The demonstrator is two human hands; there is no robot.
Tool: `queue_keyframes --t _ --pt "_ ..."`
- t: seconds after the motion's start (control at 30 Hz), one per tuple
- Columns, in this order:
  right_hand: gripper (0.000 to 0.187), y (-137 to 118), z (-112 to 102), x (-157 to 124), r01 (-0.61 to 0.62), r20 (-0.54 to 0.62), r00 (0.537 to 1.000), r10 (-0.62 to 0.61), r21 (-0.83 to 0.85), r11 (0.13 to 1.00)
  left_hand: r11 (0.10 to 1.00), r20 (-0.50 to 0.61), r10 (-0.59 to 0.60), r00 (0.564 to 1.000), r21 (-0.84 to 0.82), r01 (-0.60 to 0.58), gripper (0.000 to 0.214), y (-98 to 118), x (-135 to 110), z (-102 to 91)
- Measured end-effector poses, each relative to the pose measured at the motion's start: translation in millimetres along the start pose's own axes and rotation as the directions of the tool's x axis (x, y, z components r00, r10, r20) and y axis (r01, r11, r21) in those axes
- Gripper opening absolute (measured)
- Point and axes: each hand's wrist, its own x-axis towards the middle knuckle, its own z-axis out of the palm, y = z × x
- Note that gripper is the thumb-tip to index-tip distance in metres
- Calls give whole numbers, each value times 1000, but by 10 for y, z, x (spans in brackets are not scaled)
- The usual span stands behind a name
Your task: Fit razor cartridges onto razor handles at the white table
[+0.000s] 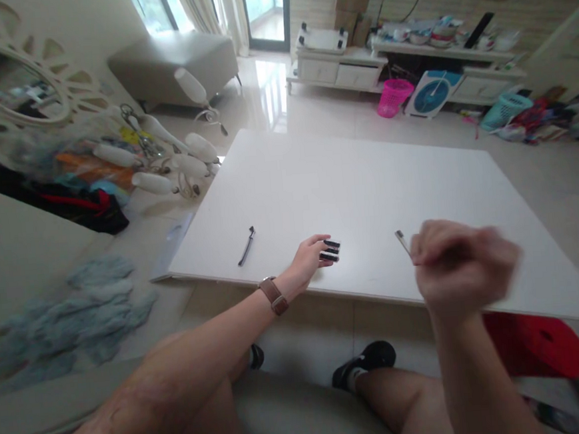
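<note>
My left hand (307, 261), with a brown-strapped watch (274, 296) on its wrist, is closed around a small block with black and white bands (330, 250) at the near edge of the white table (347, 186). Raised on the right, and smeared by motion, is my right hand (461, 267), its fingers curled into a fist. Whatever the fist holds, if anything, is hidden. Just left of it a small brush (400, 236) shows its head and part of its handle; the hand covers the rest. Another slim brush with a dark head (246, 247) lies on the table's left side.
A lamp with white shades (185, 165) stands by the table's left edge. Below the right edge is a red object (535, 345). Across the floor are a pink basket (394, 96), a blue-and-white fan (431, 93) and a grey bench (177, 58).
</note>
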Motion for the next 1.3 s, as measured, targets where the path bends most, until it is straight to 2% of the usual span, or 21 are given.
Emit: queue_keyframes --t 0.07,0.13,0.23,0.3,0.43,0.6,0.7,0.83,1.03,1.17,1.3 --pt "46 226 102 17 -62 25 998 65 -103 993 1000 4 7 1000 -4 -7 28 16 -8 -4" --pt "44 390 165 -69 -98 114 984 134 -276 956 1000 10 15 1000 -8 -15 24 37 -18 -13" --pt "42 505 208 -228 0 249 959 136 -479 878 999 16 40 999 -26 -39 16 82 -34 -28" --pt "34 541 216 -297 37 294 945 142 -529 848 998 17 56 998 -42 -55 14 115 -44 -31" --pt "5 629 225 -357 -48 310 923 230 -500 865 996 34 62 998 -64 -60 14 150 -67 -6" --pt "15 691 289 -403 -167 270 917 293 -407 898 993 99 114 989 20 -116 14 113 -115 31" --pt "11 702 323 -425 -151 310 907 286 -395 906 976 149 162 976 121 -181 13 73 -123 26" --pt "9 733 318 -432 -118 342 899 274 -414 903 959 155 189 970 184 -216 13 44 -94 15" --pt "11 768 311 -420 -123 341 897 281 -419 900 983 160 95 983 140 -118 14 -34 -54 37" --pt "14 762 325 -433 -116 360 889 284 -422 899 995 189 38 981 83 -54 22 -83 -96 64" --pt "16 736 345 -432 -119 358 891 280 -410 904 1000 164 11 986 25 -15 20 -66 -151 91"
